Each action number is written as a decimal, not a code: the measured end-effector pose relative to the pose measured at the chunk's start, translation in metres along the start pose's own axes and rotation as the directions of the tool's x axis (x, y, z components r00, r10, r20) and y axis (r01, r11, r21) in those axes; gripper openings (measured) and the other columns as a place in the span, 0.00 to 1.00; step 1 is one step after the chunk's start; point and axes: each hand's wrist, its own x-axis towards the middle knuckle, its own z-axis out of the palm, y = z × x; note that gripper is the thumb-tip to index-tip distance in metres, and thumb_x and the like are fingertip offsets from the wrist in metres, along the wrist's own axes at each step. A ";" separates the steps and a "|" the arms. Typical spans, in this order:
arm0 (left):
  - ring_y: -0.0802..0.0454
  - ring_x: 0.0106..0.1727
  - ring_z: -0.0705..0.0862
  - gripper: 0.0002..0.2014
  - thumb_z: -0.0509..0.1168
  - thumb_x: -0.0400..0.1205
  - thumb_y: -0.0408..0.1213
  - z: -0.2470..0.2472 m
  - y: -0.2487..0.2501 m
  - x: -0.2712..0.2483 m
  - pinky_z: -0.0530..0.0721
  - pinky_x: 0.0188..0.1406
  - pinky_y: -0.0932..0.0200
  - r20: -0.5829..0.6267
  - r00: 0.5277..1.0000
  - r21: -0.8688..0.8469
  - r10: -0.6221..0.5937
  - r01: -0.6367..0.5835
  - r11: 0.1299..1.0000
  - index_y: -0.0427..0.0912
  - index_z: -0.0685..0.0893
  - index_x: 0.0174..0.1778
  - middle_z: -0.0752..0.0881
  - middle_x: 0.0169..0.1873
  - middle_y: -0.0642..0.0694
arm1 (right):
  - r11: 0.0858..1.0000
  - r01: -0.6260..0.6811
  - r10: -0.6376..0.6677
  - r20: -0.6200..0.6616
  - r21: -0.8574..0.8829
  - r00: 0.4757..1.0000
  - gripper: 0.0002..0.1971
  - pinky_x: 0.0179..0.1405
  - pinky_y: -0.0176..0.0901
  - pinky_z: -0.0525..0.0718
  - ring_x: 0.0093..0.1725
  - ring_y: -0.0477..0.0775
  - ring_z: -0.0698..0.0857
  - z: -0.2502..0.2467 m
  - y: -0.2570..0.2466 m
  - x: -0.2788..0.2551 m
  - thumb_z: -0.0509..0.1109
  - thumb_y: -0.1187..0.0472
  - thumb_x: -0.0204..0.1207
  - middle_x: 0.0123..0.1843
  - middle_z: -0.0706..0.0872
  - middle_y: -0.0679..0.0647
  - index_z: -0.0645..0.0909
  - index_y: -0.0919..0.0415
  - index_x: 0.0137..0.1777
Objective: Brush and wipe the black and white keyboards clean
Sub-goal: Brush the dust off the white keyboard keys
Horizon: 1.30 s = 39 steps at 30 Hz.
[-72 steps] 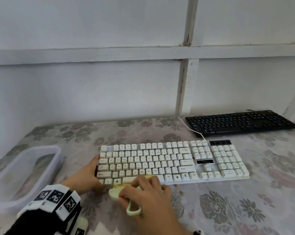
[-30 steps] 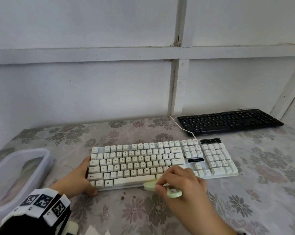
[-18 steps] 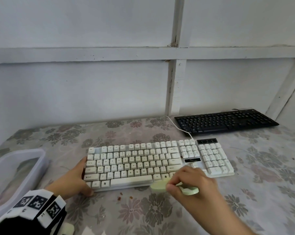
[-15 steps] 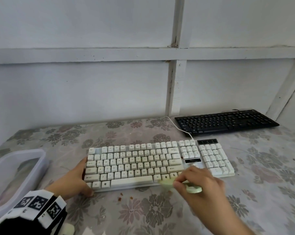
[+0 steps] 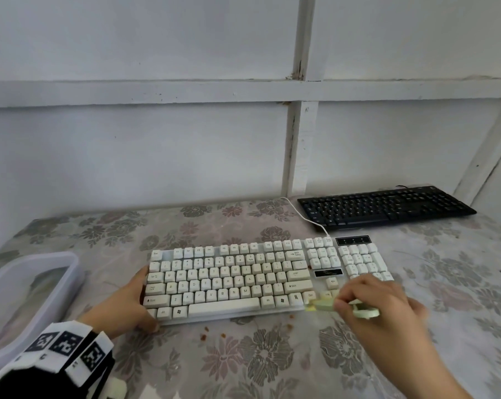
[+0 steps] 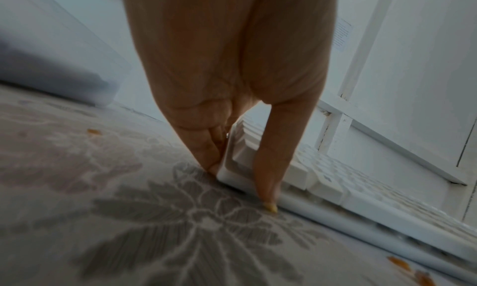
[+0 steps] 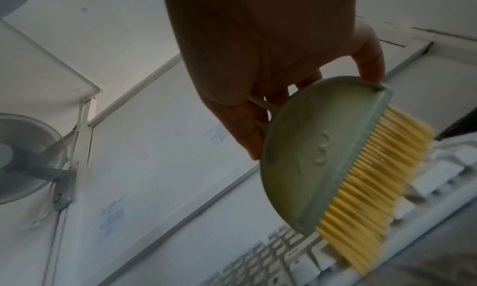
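The white keyboard (image 5: pixel 268 279) lies flat on the floral tablecloth (image 5: pixel 266 355), near the middle of the table and closer to its front edge. The left hand (image 5: pixel 122 308) braces the keyboard's left end — fingers straight down against the side and the thumb along the front edge at the near-left corner, as the left wrist view shows; it presses the case and clasps nothing.

The right hand (image 5: pixel 378 309) grips a pale green brush (image 7: pixel 317 156) by its looped handle, fingers curled through it. Its yellow bristles (image 7: pixel 374 190) point down at the keys near the keyboard's front edge, around the arrow-key cluster; the hand and bristles are motion-blurred.

A few small brown crumbs (image 5: pixel 213 335) lie on the cloth just in front of the keyboard's front edge.

The black keyboard (image 5: pixel 384 207) sits at the table's back right corner, close to the wall and well apart from both hands. The white cable (image 5: pixel 304 214) runs from the white keyboard's back edge toward the wall, passing the black keyboard's left end. A translucent plastic tub (image 5: pixel 27 295) stands at the table's left edge.
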 end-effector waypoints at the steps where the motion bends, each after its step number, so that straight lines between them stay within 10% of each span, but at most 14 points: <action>1: 0.52 0.60 0.83 0.58 0.73 0.50 0.23 0.000 0.001 0.000 0.83 0.59 0.47 0.002 1.000 -0.005 0.003 -0.003 1.000 0.57 0.58 0.76 0.83 0.60 0.52 | 1.000 0.000 0.000 -0.026 -0.017 1.000 0.14 0.60 0.52 0.61 0.50 0.40 0.76 -0.002 0.003 0.000 0.78 0.58 0.68 0.54 0.77 0.31 0.77 0.43 0.28; 8: 0.52 0.60 0.82 0.54 0.73 0.50 0.24 0.001 0.001 -0.002 0.83 0.57 0.49 -0.009 1.000 -0.016 0.010 -0.010 1.000 0.61 0.60 0.71 0.83 0.59 0.52 | 0.984 0.124 -0.118 -0.055 0.126 0.991 0.15 0.57 0.64 0.75 0.51 0.41 0.78 0.004 0.020 -0.002 0.80 0.62 0.65 0.46 0.84 0.34 0.80 0.40 0.37; 13: 0.51 0.58 0.84 0.54 0.72 0.50 0.23 0.002 0.001 -0.002 0.85 0.55 0.48 -0.011 1.000 -0.017 0.012 -0.012 1.000 0.60 0.61 0.71 0.84 0.58 0.50 | 0.986 0.139 -0.131 -0.088 0.088 0.987 0.06 0.57 0.65 0.75 0.52 0.46 0.80 -0.017 0.050 0.007 0.75 0.46 0.69 0.48 0.84 0.34 0.80 0.38 0.35; 18: 0.52 0.62 0.82 0.58 0.73 0.46 0.26 0.001 0.000 -0.001 0.83 0.59 0.48 -0.001 1.000 -0.031 0.024 -0.024 0.999 0.58 0.61 0.74 0.83 0.61 0.52 | 0.958 0.152 -0.168 0.049 0.243 0.985 0.25 0.48 0.31 0.76 0.50 0.44 0.82 -0.037 0.057 0.011 0.64 0.25 0.62 0.44 0.87 0.42 0.85 0.46 0.34; 21: 0.51 0.61 0.82 0.58 0.74 0.46 0.25 0.000 -0.001 0.000 0.82 0.60 0.49 -0.004 1.000 -0.033 0.016 -0.016 0.999 0.57 0.61 0.74 0.84 0.60 0.51 | 0.968 0.117 -0.114 -0.026 0.223 0.993 0.27 0.48 0.27 0.75 0.47 0.41 0.83 -0.055 0.079 0.016 0.66 0.22 0.58 0.44 0.87 0.42 0.86 0.45 0.36; 24: 0.50 0.60 0.83 0.57 0.74 0.46 0.25 0.000 -0.002 0.000 0.83 0.58 0.46 -0.007 1.000 -0.023 -0.004 0.004 1.000 0.58 0.61 0.72 0.84 0.59 0.50 | 0.990 0.081 -0.072 -0.077 0.116 0.994 0.05 0.43 0.25 0.74 0.45 0.37 0.82 -0.073 0.090 0.023 0.76 0.47 0.69 0.44 0.85 0.36 0.84 0.39 0.35; 26: 0.50 0.58 0.83 0.55 0.74 0.49 0.22 0.001 -0.001 0.000 0.84 0.55 0.48 -0.009 1.000 -0.009 -0.012 0.012 1.000 0.59 0.61 0.71 0.84 0.58 0.50 | 0.994 0.088 -0.083 -0.072 0.065 0.994 0.08 0.41 0.24 0.73 0.45 0.37 0.81 -0.077 0.094 0.025 0.78 0.56 0.69 0.45 0.85 0.35 0.84 0.39 0.35; 30: 0.52 0.57 0.83 0.53 0.72 0.53 0.17 0.001 0.003 0.000 0.82 0.48 0.55 -0.018 1.000 -0.025 -0.018 0.017 1.000 0.59 0.61 0.70 0.84 0.57 0.51 | 0.999 0.004 -0.001 -0.062 0.054 0.998 0.30 0.44 0.36 0.75 0.44 0.44 0.83 -0.079 0.100 0.022 0.60 0.17 0.55 0.45 0.85 0.38 0.85 0.40 0.38; 35: 0.50 0.58 0.83 0.54 0.72 0.48 0.21 0.002 0.001 0.000 0.84 0.52 0.50 -0.031 0.999 -0.038 -0.016 0.014 0.999 0.60 0.61 0.69 0.84 0.57 0.50 | 0.992 0.030 -0.004 -0.212 0.119 0.977 0.05 0.34 0.25 0.75 0.42 0.42 0.82 -0.085 0.072 0.031 0.73 0.49 0.72 0.39 0.86 0.37 0.82 0.35 0.37; 39: 0.49 0.58 0.83 0.54 0.72 0.48 0.21 0.003 0.003 -0.002 0.83 0.54 0.50 -0.028 1.000 -0.035 -0.011 0.010 0.999 0.59 0.61 0.70 0.85 0.57 0.49 | 0.930 0.005 0.055 -0.152 0.367 0.987 0.12 0.28 0.43 0.88 0.33 0.50 0.88 -0.068 0.035 0.037 0.67 0.26 0.62 0.34 0.89 0.40 0.84 0.27 0.38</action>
